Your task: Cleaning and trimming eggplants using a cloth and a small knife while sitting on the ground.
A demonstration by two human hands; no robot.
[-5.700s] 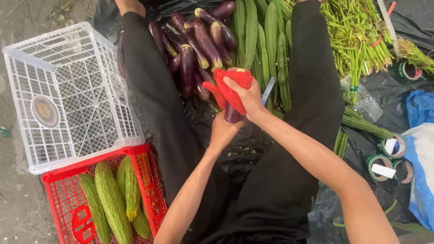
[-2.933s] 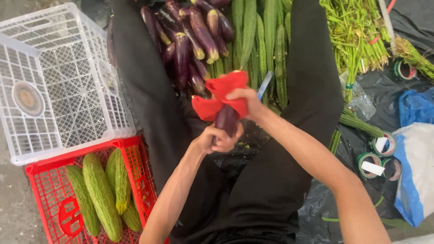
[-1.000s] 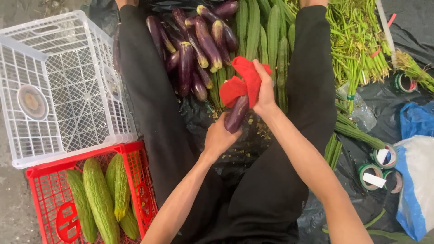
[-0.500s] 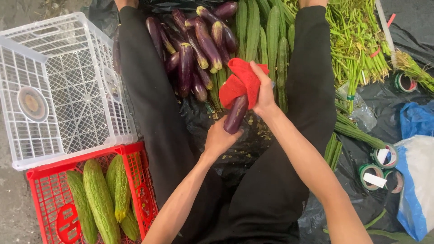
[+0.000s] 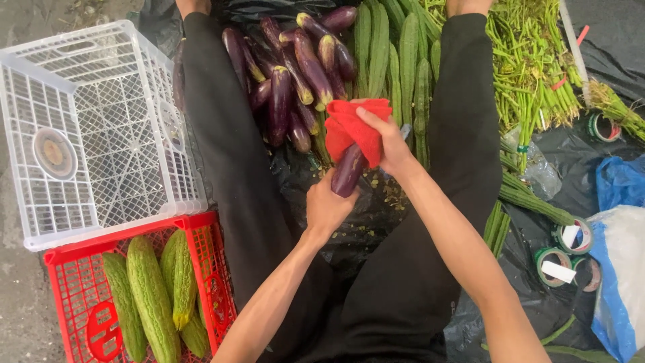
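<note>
Barely shifting, left hand is gripping the firm, smooth eggplant's base at centre frame; right hand is clutching a soft red cloth around its top.

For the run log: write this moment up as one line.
left hand: grips eggplant | right hand: presses red cloth on eggplant | nearby: eggplant pile, white crate

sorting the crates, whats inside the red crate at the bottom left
The red crate holds several bumpy green bitter gourds lying lengthwise, side by side. The mesh bottom shows between them. Whatever lies beneath the gourds is covered, and the crate's lower end is cut off by the frame.
</note>
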